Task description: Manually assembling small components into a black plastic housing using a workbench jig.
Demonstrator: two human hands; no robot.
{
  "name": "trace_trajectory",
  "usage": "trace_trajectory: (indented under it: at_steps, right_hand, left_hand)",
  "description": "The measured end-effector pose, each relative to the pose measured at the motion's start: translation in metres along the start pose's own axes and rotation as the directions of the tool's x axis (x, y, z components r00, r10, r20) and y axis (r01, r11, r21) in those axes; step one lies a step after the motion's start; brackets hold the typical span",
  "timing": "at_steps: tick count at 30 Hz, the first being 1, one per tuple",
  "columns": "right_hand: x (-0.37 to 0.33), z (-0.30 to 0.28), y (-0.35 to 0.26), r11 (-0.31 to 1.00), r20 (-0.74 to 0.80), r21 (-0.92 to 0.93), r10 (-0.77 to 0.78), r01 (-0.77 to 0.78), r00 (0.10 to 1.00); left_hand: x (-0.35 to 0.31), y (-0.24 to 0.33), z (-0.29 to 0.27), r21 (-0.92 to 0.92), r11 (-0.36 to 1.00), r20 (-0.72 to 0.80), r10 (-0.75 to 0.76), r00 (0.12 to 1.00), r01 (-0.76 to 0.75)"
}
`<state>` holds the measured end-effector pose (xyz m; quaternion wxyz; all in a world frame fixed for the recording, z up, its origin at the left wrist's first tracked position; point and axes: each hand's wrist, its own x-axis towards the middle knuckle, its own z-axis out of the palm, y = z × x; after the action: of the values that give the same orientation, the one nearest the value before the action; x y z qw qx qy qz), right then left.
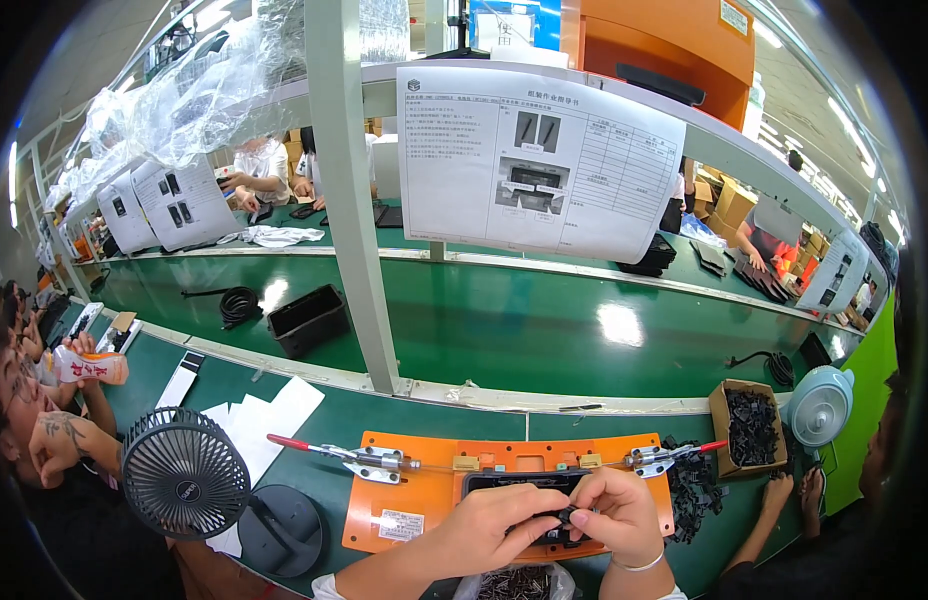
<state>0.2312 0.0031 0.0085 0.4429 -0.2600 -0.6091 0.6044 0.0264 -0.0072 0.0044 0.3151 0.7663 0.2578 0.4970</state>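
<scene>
Plastic bag (563,582) of screws (514,583) near hands (624,512)

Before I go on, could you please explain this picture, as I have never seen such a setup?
No robot here: these are a person's bare left hand and right hand, seen by a wide fisheye camera worn on the head, so straight edges bend. Together they hold a small black piece over a flat orange plate with two red-handled metal clamps. On the green tabletop stand a round black fan, left, and a brown cardboard box of small black parts, right.
</scene>
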Motion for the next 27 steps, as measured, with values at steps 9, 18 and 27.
trace_trajectory:
  at_steps: [9,18,27]
  right_hand:
    - [-0.002,0.007,0.000,0.990,0.070,0.143,-0.007,-0.003,0.997]
    - [0.001,-0.001,0.004,0.991,0.203,0.076,-0.123,0.110,0.971]
    - [0.004,-0.001,-0.001,0.902,0.104,-0.371,-0.196,0.221,0.975]
  left_hand:
    - [-0.001,-0.002,0.001,-0.049,0.999,-0.042,0.009,0.999,-0.011]
    - [0.000,0.002,0.000,-0.028,0.999,-0.041,-0.032,0.999,0.031]
    - [0.000,0.002,0.001,-0.028,0.995,0.046,-0.090,0.995,0.092]
